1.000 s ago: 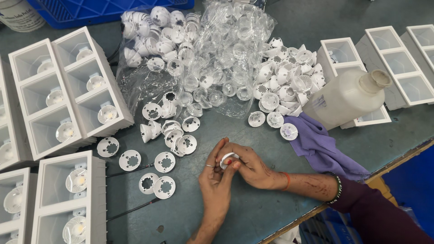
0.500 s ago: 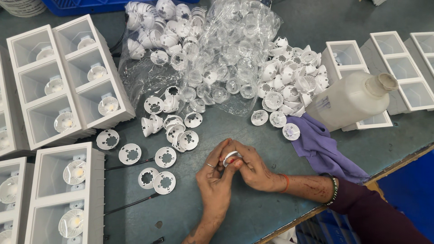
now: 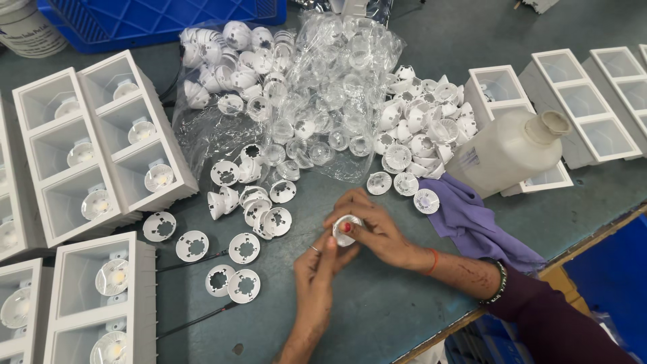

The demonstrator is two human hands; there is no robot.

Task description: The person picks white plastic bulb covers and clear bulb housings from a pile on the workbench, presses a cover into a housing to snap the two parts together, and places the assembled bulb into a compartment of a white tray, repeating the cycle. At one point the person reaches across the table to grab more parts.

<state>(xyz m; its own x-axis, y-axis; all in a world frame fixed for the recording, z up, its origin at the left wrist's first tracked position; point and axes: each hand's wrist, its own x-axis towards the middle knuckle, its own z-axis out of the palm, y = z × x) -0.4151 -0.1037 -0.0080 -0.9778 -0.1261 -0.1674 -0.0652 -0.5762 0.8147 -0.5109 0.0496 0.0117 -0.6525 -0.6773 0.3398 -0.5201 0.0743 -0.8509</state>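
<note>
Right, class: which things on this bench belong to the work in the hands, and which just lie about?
In hand:
left hand
right hand
small white reflector cup, held by both
loose reflector cups nearby

Lying about:
purple cloth
white plastic bottle
blue crate
white three-cell housings

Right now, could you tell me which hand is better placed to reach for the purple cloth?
Probably the right hand. It lies nearer the purple cloth, which sits on its side of the table. The left hand is farther off, on the other side of the small white reflector cup that both hands pinch.
</note>
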